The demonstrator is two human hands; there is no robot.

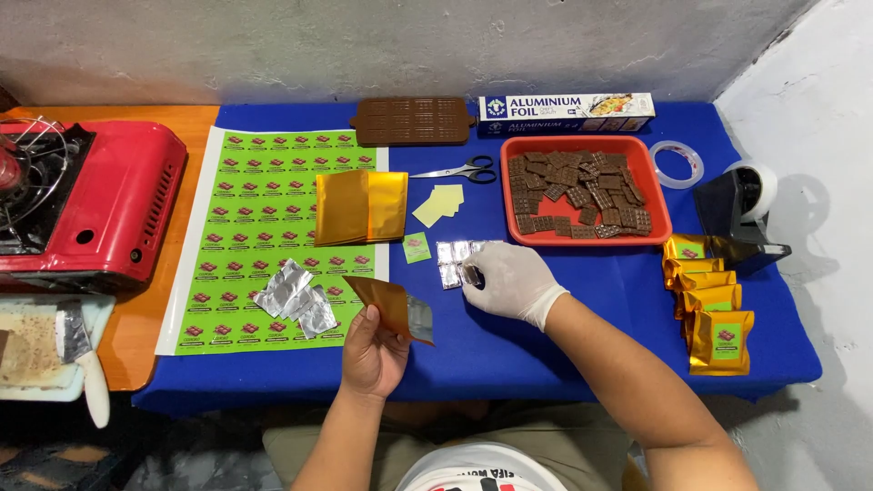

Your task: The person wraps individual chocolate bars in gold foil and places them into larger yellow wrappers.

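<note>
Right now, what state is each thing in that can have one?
Gold pouch: open, held in bare left hand.
Foil-wrapped bar: wrapped, under gloved right hand.
Red tray: full of unwrapped chocolate.
Scissors: shut.
Finished pouches: sealed, labelled, stacked.
Mould: empty.
Foil box: closed.

Glossy gold foil pouch [393, 306], matt cloth [564, 327].

Left hand [371, 350] gripping gold pouch [386, 305]; gloved right hand [511, 279] on foil-wrapped pieces [455, 262].
</note>
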